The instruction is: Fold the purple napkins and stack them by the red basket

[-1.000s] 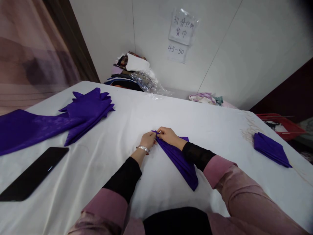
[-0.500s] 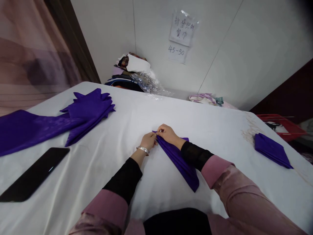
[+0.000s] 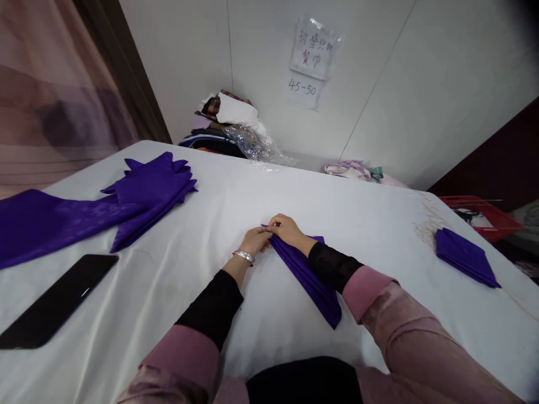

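Observation:
A purple cloth napkin (image 3: 309,278), folded into a narrow wedge, lies slantwise on the white-covered table (image 3: 269,348). Its narrow end points away from me, and both hands meet there. My left hand (image 3: 255,240), with a silver bracelet at the wrist, pinches this tip from the left. From the right, my right hand (image 3: 288,229) pinches the same tip, thumb and fingertips pressed together. My fingers cover most of the tip, and my right forearm crosses over part of the wider end.
At the left lie a pile of purple napkins (image 3: 151,191) and a dark phone-like slab (image 3: 59,300). Another folded purple napkin (image 3: 465,257) rests at the right, near a red basket (image 3: 501,227). Piled fabrics (image 3: 236,109) stand against the wall beyond the table.
Both hands stay at the napkin's tip with only a slight shift of the fingers. The whole view has moved slightly.

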Motion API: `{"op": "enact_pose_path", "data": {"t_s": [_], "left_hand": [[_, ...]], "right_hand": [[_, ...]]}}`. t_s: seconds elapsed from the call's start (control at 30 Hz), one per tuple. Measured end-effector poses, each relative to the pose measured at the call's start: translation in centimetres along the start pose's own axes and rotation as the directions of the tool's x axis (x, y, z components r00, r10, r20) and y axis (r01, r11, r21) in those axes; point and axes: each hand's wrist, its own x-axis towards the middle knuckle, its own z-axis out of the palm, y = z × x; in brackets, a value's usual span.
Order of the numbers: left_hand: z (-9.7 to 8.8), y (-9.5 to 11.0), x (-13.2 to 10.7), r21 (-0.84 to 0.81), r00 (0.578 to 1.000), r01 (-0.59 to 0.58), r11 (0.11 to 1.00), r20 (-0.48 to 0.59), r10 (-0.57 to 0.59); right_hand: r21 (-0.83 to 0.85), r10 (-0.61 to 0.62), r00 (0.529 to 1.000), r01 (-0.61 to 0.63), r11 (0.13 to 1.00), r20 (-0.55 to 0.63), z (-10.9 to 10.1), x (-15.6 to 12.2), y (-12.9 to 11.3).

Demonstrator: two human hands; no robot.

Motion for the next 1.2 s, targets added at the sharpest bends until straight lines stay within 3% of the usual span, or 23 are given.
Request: {"op": "enact_pose_path", "data": {"t_s": [0.17, 0.3, 0.4, 0.5, 0.57, 0.8, 1.0, 1.2], "left_hand": [[-0.2, 0.0, 0.1, -0.016, 1.000, 0.003, 1.000, 0.018, -0.002], [-0.1, -0.1, 0.4, 0.002, 1.000, 0.009, 1.000, -0.026, -0.009], [0.0, 0.0, 0.5, 0.022, 0.998, 0.016, 1.000, -0.056, -0.015], [0.0, 0.1, 0.5, 0.050, 0.997, 0.010, 0.999, -0.072, -0.006], [0.0, 0.1, 0.6, 0.076, 0.996, -0.003, 0.997, -0.089, 0.010], [0.2, 0.0, 0.7, 0.227, 0.974, -0.069, 0.972, -0.196, 0.115], [0.6, -0.1, 1.0, 0.404, 0.926, -0.117, 0.907, -0.285, 0.246], [0.7, -0.3, 1.3, 0.546, 0.900, -0.135, 0.827, -0.281, 0.333]], "right_hand": [[-0.015, 0.016, 1.000, -0.016, 1.000, 0.008, 0.1, 0.2, -0.2], [-0.031, 0.051, 0.999, -0.050, 0.998, 0.018, 0.1, 0.3, -0.6], [-0.064, -0.023, 1.000, 0.023, 0.998, -0.002, -0.3, -1.0, -0.8], [-0.145, -0.179, 0.984, 0.176, 0.974, -0.005, -1.4, -4.3, -1.0], [-0.214, -0.224, 0.973, 0.231, 0.949, 0.056, -2.3, -7.4, -1.1], [-0.400, -0.048, 0.951, 0.174, 0.900, 0.305, -4.1, -17.6, -2.4], [-0.484, -0.055, 0.954, 0.199, 0.852, 0.295, -3.7, -21.7, -2.0], [-0.517, -0.097, 0.947, 0.251, 0.818, 0.305, -3.6, -23.7, -1.0]]}}
